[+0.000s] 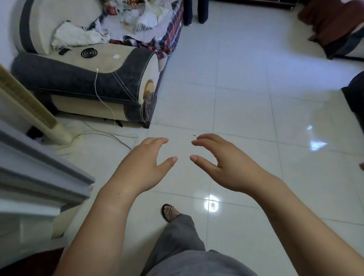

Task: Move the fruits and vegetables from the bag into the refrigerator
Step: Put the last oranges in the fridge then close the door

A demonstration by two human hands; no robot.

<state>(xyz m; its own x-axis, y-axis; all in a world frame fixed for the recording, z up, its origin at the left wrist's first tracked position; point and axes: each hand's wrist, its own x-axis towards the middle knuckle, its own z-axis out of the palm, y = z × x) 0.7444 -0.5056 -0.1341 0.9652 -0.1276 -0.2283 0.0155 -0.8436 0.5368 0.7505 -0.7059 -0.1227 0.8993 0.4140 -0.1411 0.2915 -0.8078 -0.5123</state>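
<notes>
My left hand (142, 161) and my right hand (223, 158) are held out in front of me over the white tiled floor, palms turned toward each other, fingers spread and curved. Neither holds anything. No bag, fruit or vegetable shows in the head view. At the far left stands a white and grey panelled edge (29, 168); whether it belongs to the refrigerator I cannot tell.
A grey and cream sofa (88, 79) piled with clothes stands at the upper left, with a cream tower fan (25, 100) and loose cables beside it. A dark table edge (362, 109) is at the right. My sandalled foot (169, 212) steps on the tiles.
</notes>
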